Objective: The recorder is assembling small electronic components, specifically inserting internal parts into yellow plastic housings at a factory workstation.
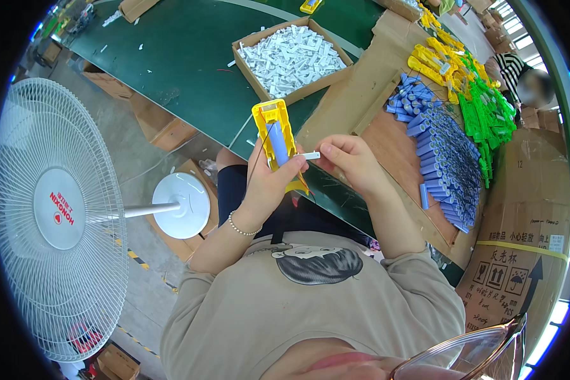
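My left hand (pixel 266 189) is wrapped round a yellow plastic housing (pixel 258 115), held up in front of my body. A blue cylindrical battery (pixel 277 144) lies lengthwise inside it, and thin wires, some of them red, stick out at its lower end. Next to my left thumb a small white plastic strip (pixel 309 156) juts sideways from the housing. My right hand (pixel 353 163) pinches the outer end of this strip between thumb and forefinger. Beyond the housing stands a shallow cardboard box (pixel 242 62) full of similar white pieces (pixel 291 60).
Many blue batteries (pixel 440 152) with wires lie heaped at the right on cardboard, beside green housings (pixel 484 114) and yellow housings (pixel 434 60). A large carton (pixel 513 253) stands at the right edge. On the left is a white fan (pixel 63 209). A co-worker (pixel 513 69) is at the far right.
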`<action>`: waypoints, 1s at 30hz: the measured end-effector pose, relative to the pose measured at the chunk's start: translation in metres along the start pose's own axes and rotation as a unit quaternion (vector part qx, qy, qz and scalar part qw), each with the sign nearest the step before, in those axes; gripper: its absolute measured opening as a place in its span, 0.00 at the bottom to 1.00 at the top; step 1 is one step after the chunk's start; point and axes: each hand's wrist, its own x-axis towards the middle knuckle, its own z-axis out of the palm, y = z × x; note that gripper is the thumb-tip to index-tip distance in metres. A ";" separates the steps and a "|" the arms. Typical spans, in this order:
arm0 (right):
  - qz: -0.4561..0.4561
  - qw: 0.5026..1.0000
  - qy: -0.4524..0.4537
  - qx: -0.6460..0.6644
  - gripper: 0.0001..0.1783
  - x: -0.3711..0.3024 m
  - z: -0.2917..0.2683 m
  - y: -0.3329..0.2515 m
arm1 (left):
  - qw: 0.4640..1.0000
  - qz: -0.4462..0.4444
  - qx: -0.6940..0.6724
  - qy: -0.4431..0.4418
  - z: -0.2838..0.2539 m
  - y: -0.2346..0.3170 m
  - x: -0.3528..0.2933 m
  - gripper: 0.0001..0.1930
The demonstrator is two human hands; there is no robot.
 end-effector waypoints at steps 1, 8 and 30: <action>-0.029 0.991 0.059 -0.116 0.08 -0.005 0.001 -0.006 | 1.000 0.002 0.007 -0.001 0.002 0.000 0.001 0.20; -0.056 0.946 0.019 -0.319 0.09 -0.014 -0.006 -0.022 | 0.997 -0.040 0.050 -0.031 0.005 -0.004 0.000 0.21; -0.138 0.931 0.128 -0.314 0.10 -0.004 0.001 -0.037 | 0.968 -0.036 0.204 -0.142 0.009 -0.003 -0.007 0.21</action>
